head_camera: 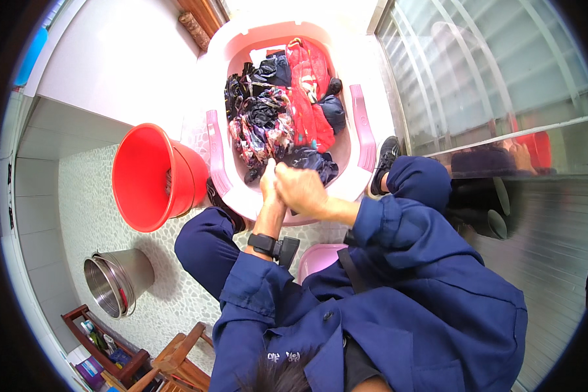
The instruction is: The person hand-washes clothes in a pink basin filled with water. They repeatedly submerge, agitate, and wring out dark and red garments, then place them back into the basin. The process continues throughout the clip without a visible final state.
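Observation:
My left hand (271, 182) and my right hand (301, 188) meet over the near end of a pink plastic tub (355, 188). The right hand is closed against the left; whether cloth is between them I cannot tell. Just beyond them, dark navy cloth (313, 162) lies in the tub. Farther in are crumpled floral cloth (262, 132) on the left, black cloth (260, 109), and a red patterned garment (306, 93) on the right. Pink handles (363, 128) flank the tub.
A red bucket (142, 179) stands left of the tub, with a metal bucket (120, 281) nearer me. Wooden stools or racks (181, 350) are at the lower left. A pink basin (318, 259) is below me. A glass sliding door (475, 83) borders the right side.

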`<state>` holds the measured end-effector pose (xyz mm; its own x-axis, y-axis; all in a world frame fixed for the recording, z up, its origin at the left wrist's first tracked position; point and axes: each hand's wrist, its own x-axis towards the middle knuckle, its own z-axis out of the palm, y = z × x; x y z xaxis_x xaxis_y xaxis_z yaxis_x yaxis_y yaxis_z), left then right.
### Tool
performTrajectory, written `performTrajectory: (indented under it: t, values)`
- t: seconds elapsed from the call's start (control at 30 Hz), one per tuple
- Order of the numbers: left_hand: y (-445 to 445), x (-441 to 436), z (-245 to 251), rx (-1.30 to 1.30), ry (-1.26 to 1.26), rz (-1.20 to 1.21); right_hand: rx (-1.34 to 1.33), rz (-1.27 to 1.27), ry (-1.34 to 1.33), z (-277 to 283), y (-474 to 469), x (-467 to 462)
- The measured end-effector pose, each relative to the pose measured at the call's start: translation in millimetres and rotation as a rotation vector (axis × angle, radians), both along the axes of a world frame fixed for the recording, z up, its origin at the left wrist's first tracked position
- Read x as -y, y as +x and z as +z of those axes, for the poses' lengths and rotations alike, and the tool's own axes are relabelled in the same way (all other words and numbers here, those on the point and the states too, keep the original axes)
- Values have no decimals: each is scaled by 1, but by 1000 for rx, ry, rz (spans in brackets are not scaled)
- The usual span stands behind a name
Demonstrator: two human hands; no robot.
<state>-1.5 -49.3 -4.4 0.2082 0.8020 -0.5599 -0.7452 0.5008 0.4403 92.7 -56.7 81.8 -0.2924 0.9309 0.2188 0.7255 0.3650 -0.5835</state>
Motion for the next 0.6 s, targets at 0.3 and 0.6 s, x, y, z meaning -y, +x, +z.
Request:
performTrajectory:
  t: [0.3,0.6]
  values:
    - [8,-1,12,67,-73,53,-60,-167,-175,-48,32,-44]
    - [-32,-14,-23,-28,-152,31,-144,-49,-180,11,5,-9]
